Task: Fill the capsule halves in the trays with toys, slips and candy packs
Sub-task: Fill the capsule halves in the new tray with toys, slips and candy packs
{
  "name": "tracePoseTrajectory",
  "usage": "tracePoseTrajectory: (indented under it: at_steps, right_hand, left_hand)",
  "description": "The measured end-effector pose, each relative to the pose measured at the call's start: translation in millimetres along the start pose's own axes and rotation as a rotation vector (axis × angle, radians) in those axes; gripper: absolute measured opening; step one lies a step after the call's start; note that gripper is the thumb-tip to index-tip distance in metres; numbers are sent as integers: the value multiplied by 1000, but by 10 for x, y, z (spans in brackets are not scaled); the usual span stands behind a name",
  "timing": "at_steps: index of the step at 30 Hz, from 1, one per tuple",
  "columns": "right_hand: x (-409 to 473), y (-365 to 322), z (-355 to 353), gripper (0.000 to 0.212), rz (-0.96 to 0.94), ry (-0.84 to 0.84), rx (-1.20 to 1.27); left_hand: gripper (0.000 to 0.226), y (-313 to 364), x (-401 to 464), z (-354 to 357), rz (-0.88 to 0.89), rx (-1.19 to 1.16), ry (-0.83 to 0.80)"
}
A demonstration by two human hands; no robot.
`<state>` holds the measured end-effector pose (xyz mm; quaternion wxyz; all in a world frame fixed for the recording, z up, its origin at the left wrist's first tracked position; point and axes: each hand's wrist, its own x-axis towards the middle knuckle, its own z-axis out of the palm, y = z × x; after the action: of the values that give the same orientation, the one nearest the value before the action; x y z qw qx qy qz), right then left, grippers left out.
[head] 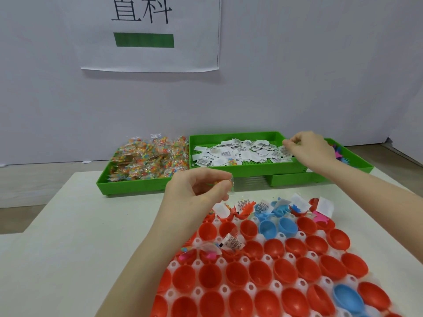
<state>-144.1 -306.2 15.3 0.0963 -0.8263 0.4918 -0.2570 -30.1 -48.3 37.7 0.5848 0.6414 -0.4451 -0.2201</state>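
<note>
A white holder tray (250,286) at the near right carries many red capsule halves (258,272) and a few blue ones (287,227). The far row and some left cups hold slips and small toys. My left hand (199,191) hovers over the tray's far left corner, pinching a clear candy pack (230,185). My right hand (309,148) reaches into the green slip tray (238,169) and pinches a paper slip (285,150) at its right end.
A green tray heaped with candy packs (146,157) sits at the back left. Another green tray (357,164) with coloured toys lies behind my right wrist. A white wall with a paper sign (151,33) closes the back. The table's (75,236) left part is bare.
</note>
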Motion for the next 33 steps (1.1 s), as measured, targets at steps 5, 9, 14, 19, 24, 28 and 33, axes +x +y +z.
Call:
tracePoseTrajectory:
  at_steps: [5,9,14,19,24,28,33]
  right_hand:
    - [-125,-194,-147,34,9,238,184]
    - [-723,-530,-395,26,-128,-64,799]
    - [-1331,-678,-447,22,-223,-232,991]
    - [-1458,-686,-445,19,-228,-202,1002]
    - [-1512,-691,-490,20,-206,-150,964]
    - [-1516,-690,-533,20,-123,-238,1078]
    - [-1508,-602,-604,38,-122,-438,1104]
  left_hand:
    - [19,-6,3,8,-33,-27,-28]
    - [20,45,-31,60,-114,-167,-174]
    - [34,111,-83,122,-117,-190,-297]
    - [16,75,-89,142,-82,-102,-238]
    - [8,84,-109,182,-84,-132,-239]
    - [4,63,-88,166,-103,-103,-215]
    - [19,48,-65,131,-120,-35,-205]
